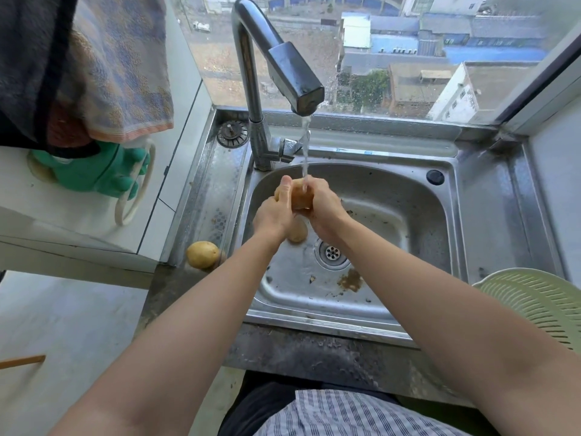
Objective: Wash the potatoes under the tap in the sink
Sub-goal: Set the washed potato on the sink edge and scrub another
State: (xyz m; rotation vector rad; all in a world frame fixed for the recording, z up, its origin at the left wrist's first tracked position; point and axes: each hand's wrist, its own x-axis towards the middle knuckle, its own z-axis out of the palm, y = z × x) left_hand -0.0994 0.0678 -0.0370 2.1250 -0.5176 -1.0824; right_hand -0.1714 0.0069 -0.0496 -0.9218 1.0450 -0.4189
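Colander: a pale green colander (534, 306) is set on the surface at the near right of the sink (314, 320), probably so that washed potatoes can be dropped in to drain.

Potato on the surface: one potato (202, 254) is left just beside the sink's left rim, apart from the water. Whether it has been washed cannot be told.

Drain: the drain (332, 252) is left unplugged, so that dirty water runs off. Brown grit is seen on the basin floor near it.

Potato in the basin: a second potato (298, 230) lies on the sink floor just below the wrists, within easy reach.

Hands: the left hand (272, 215) and the right hand (325, 209) are both closed around a third potato (301, 198), one from each side, thumbs on top, so that it can be turned and rubbed.

Held potato: it is kept above the basin, directly under the water stream (305, 149), which lands on its top.

Tap: the tap (283, 58) is swung over the basin's far left and is running.

Plug: a sink strainer plug (232, 133) is parked on the far rim, out of the way.

Far left: a green rubber glove (103, 174) and a patterned cloth (122, 73) are hung beside the sink, unused.

Progress: the washing is judged to be under way, with at least one potato left to do.
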